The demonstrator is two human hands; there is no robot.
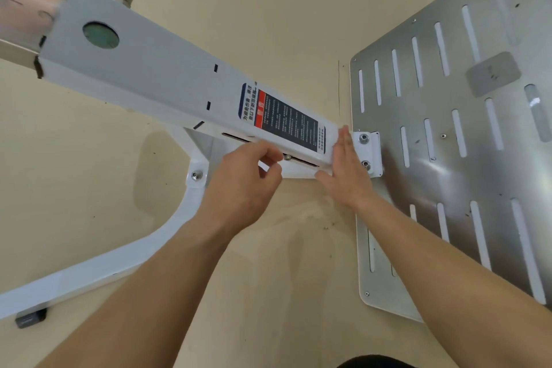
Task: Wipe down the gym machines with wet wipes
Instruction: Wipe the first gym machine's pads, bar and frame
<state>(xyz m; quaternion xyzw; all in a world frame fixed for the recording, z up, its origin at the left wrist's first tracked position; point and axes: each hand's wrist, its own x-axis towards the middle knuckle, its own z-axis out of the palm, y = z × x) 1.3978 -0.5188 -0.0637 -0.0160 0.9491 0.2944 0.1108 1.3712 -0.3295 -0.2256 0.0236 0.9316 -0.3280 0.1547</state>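
Note:
A white square beam point(155, 69) of the gym machine slopes from the upper left down to the middle, with a red and black warning label point(286, 122) near its lower end. My left hand point(245, 185) has its fingers curled and pinches a white wipe point(270, 165) against the beam's near side, by a slot with a small bolt. My right hand point(346, 172) lies flat with straight fingers against the beam's lower end, next to a white bolted bracket point(369, 152). I cannot tell whether anything lies under the right palm.
A slotted metal footplate point(466, 134) fills the right side, fixed to the bracket. A curved white frame leg point(125, 254) runs to the lower left and ends by a black foot point(30, 318). A bare steel tube point(24, 9) enters the beam at the upper left. Beige floor point(268, 9) lies below.

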